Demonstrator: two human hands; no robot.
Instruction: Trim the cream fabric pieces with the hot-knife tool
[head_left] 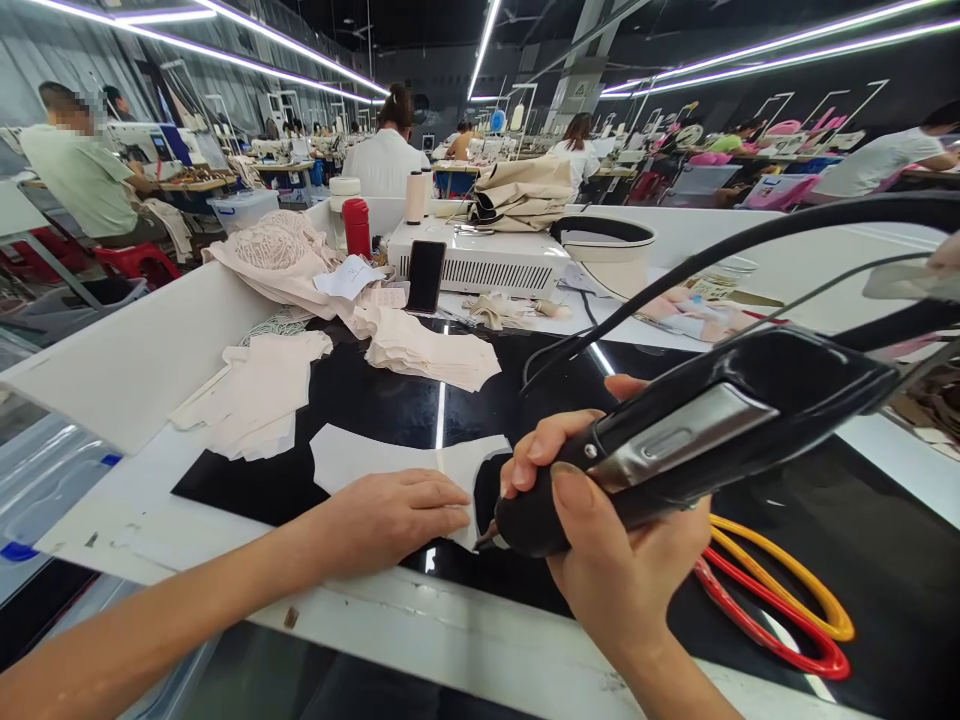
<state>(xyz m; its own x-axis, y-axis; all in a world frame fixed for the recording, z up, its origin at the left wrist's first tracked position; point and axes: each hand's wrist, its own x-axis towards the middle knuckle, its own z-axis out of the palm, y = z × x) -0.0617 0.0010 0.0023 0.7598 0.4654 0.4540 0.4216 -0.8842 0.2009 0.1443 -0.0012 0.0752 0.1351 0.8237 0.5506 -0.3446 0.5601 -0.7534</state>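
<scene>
Let the white piece (390,455) be the middle of a clock. On the left, at 10 o'clock, a loose pile of pale pieces (259,390) lies at the edge of the shiny black mat (356,385) on the tabletop. Then comes the white piece, flat on the mat. It looks thin and light, a bit stiff like paper, so it should slip easily and may crease. A flat press seems better than a pinch. The left hand (397,515), at 6 o'clock, lies on its near edge, fingers straight and close together, pinching nothing. At 5 o'clock, the thin tip of a black tool (690,430) is by the piece's corner; I can't tell if it touches. Between 3 and 4 o'clock, the right hand (619,540) wraps round the tool. The tool looks hard, smooth and rather heavy, so its fat body seems the best place to hold, away from that tip. Far right, at 4 o'clock, lie a yellow loop (834,614) and a red loop (821,664).
</scene>
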